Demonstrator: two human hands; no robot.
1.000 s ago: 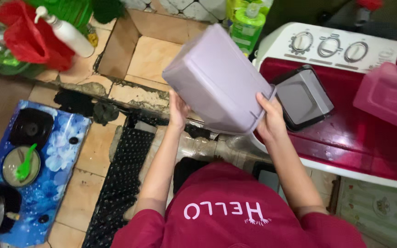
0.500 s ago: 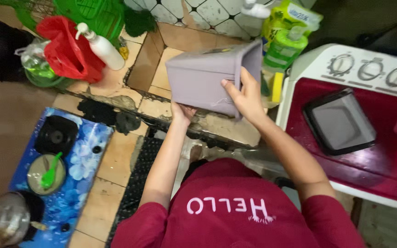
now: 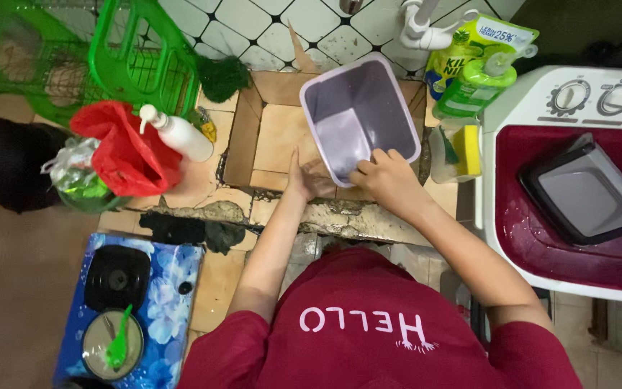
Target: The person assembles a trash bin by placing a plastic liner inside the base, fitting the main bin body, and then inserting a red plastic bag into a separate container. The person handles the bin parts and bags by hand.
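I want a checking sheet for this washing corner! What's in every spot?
Surface: tiled wash basin with a cracked, worn front edge.
Job's things: lilac plastic tub, open side up, sitting in the basin.
Clutter: white pump bottle, red bag, green soap pouch, yellow sponge.
Hands: left hand on the tub's lower side; right hand grips its near rim.
Cables: nothing seen.
Surroundings: green basket, washing machine with a grey lid on top, blue flowery board with a black dish.
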